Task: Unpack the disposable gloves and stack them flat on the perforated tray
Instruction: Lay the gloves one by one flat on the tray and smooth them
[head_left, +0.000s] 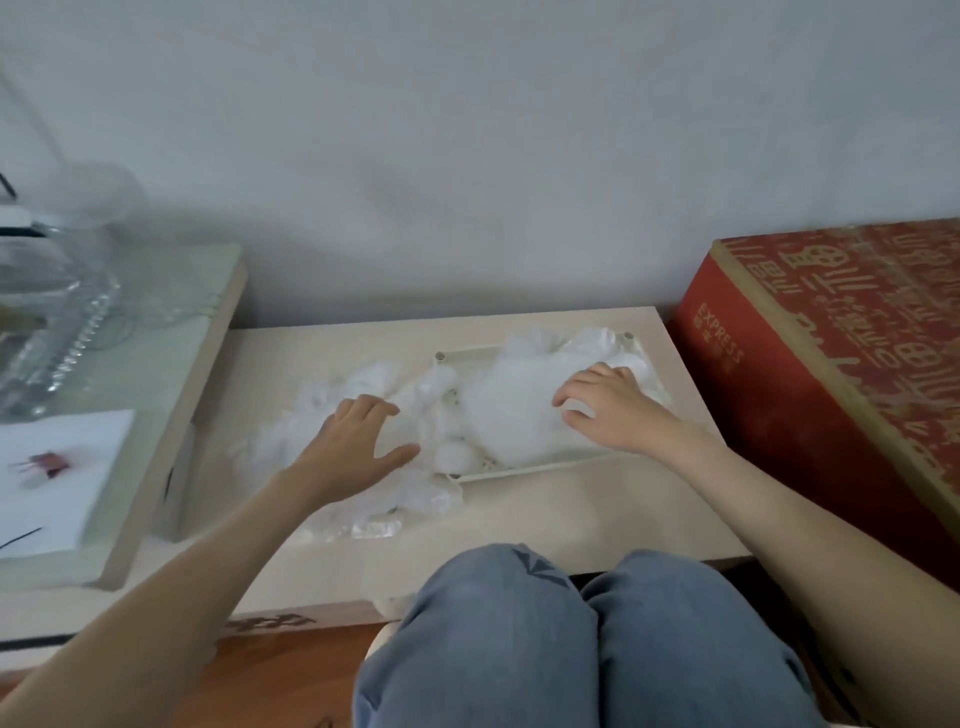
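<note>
Gloves (511, 415) heaped on perforated tray (545, 464), some spilled left of tray on bench (545, 525). Right hand (615, 410) pressing heap, left hand (350, 441) on spill, both grips wide. Probably featherlight, limp, slippery; best pinched at cuffs.

Dim, flat, diffuse light with a cool grey cast on the wall (467, 130). No hard shadows, only a soft dark patch low on the wall at far left, behind the glass jar (78, 208). White gloves (509, 410) are blown out with almost no detail, and their edges melt into the tray (540, 465). Whole frame is soft. Paper (57, 467) at near left is smeared by blur. Small glints show on the glass dish (67, 332). Wide-angle bending at the edges: red box (831, 364) at right and table (519, 535) lines curve.
</note>
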